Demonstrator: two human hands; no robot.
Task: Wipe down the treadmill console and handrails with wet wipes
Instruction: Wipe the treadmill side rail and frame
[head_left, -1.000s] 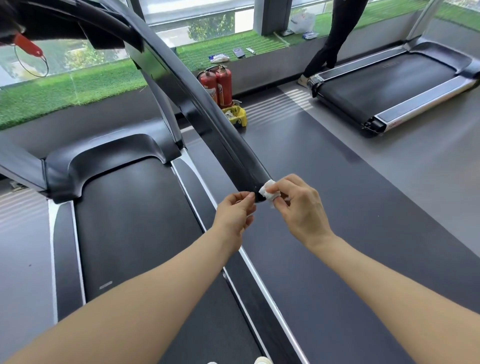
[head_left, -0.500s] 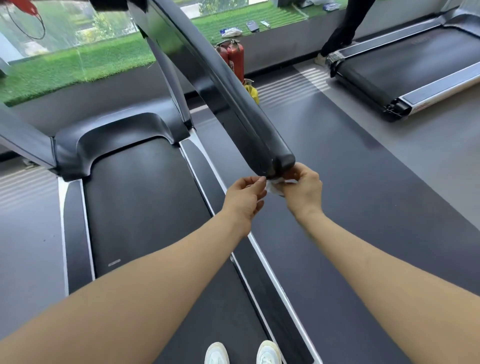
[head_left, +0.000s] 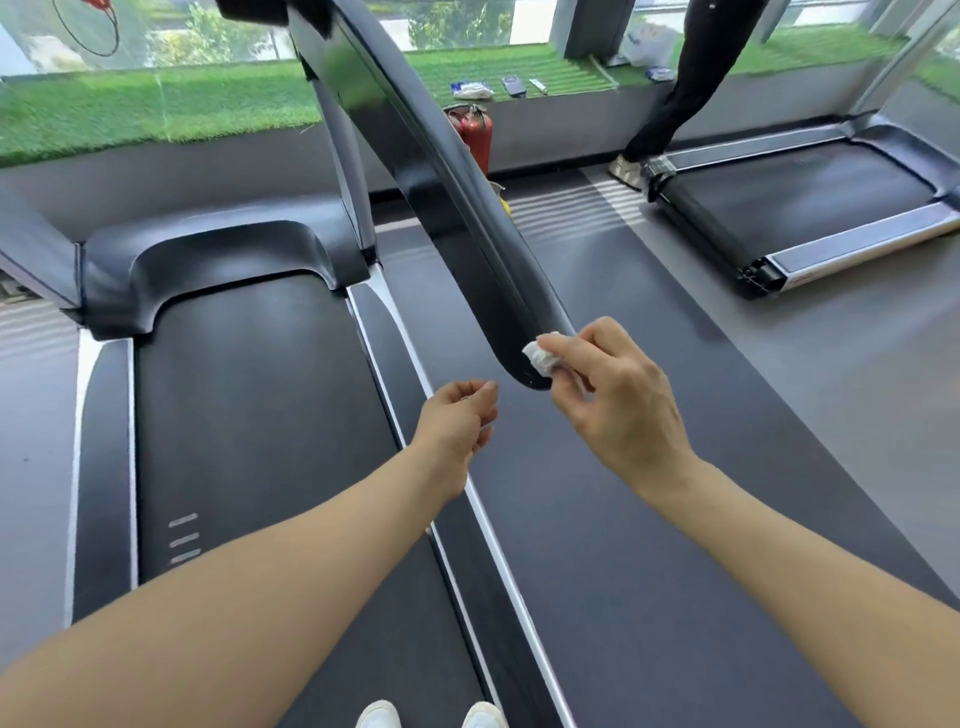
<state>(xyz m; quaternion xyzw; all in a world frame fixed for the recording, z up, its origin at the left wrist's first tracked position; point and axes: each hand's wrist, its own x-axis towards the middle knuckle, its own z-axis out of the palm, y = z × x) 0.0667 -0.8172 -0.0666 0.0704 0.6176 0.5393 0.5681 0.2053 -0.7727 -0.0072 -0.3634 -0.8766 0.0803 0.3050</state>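
Note:
The black right handrail (head_left: 441, 171) of the treadmill slants down from the top centre to a rounded end near the middle of the view. My right hand (head_left: 618, 400) pinches a small crumpled white wet wipe (head_left: 540, 356) against the tip of that handrail. My left hand (head_left: 460, 421) hovers just left of and below the rail's end, fingers loosely curled, holding nothing and apart from the rail. The console is out of sight above the frame.
The treadmill belt (head_left: 249, 426) lies below, with my white shoes (head_left: 431, 716) at its near end. A second treadmill (head_left: 800, 208) stands at the right, a person's leg (head_left: 685, 88) beside it. A red fire extinguisher (head_left: 475, 132) stands behind the rail by the green turf ledge (head_left: 156, 104).
My left hand has let go near the rail's end and dropped down to the left. My right hand has brought the wipe up onto the side of the rail's tip.

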